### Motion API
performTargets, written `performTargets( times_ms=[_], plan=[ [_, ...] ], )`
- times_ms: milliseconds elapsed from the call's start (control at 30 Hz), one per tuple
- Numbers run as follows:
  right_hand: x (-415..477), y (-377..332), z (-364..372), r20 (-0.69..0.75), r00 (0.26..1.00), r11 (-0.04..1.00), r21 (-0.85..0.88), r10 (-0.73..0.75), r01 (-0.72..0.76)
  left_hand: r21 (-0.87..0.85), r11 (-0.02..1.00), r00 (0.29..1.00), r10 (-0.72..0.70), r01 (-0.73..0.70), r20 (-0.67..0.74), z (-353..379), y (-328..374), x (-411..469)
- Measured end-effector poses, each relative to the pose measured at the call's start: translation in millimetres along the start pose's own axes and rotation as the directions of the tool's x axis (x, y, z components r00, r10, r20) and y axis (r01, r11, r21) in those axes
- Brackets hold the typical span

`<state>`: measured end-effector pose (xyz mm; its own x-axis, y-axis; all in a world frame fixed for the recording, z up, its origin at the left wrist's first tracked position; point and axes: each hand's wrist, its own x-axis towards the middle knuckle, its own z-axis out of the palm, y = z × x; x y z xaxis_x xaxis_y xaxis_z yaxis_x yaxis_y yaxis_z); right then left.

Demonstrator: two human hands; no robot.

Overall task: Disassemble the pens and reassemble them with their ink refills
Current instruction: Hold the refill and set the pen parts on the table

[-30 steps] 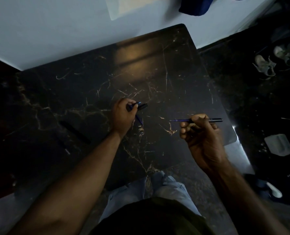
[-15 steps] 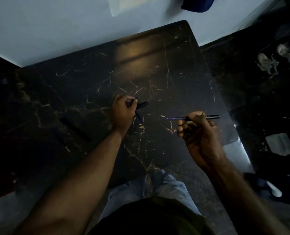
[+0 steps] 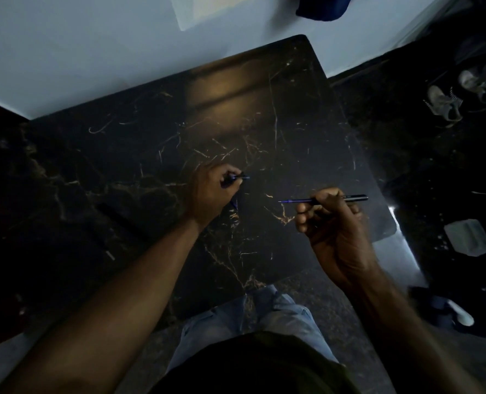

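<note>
My right hand (image 3: pixel 332 223) grips a dark pen barrel (image 3: pixel 352 198) held level above the black marble table (image 3: pixel 236 115), with a thin blue ink refill (image 3: pixel 295 200) sticking out of it to the left. My left hand (image 3: pixel 207 191) rests on the table with its fingers closed on small dark blue pen parts (image 3: pixel 237 177). Another blue piece (image 3: pixel 234 204) pokes out just below that hand. The light is dim and the small parts are hard to tell apart.
A dark pen-like stick (image 3: pixel 122 220) lies on the table to the left of my left forearm. Shoes (image 3: pixel 446 103) and a pale container (image 3: pixel 467 237) lie on the dark floor to the right. A pale wall stands behind the table.
My left hand has closed further over the small pen parts, hiding the dark cap that stuck out earlier. My right hand still holds the barrel and refill level, hardly shifted.
</note>
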<state>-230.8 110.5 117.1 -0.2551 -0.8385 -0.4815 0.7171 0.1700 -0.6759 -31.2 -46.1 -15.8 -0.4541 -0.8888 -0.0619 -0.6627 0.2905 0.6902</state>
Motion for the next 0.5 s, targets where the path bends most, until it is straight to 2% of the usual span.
performTargets(
  times_ms=[133, 333, 500],
  plan=[
    [1, -1, -3, -0.015, 1.0, 1.0, -0.007, -0.002, 0.002, 0.044, 0.996, 0.994, -0.067, 0.071, -0.085, 13, -5, -20],
    [5, -1, 2, -0.017, 1.0, 1.0, -0.018, 0.016, -0.016, 0.105, 0.993, 0.993, -0.048, 0.06, -0.111, 28, -3, -24],
    [6, -2, 1, 0.023, 0.999, 0.999, -0.04, 0.033, -0.032, 0.172, 0.977, 0.982, -0.097, 0.124, -0.16, 44, 4, -23]
  ],
)
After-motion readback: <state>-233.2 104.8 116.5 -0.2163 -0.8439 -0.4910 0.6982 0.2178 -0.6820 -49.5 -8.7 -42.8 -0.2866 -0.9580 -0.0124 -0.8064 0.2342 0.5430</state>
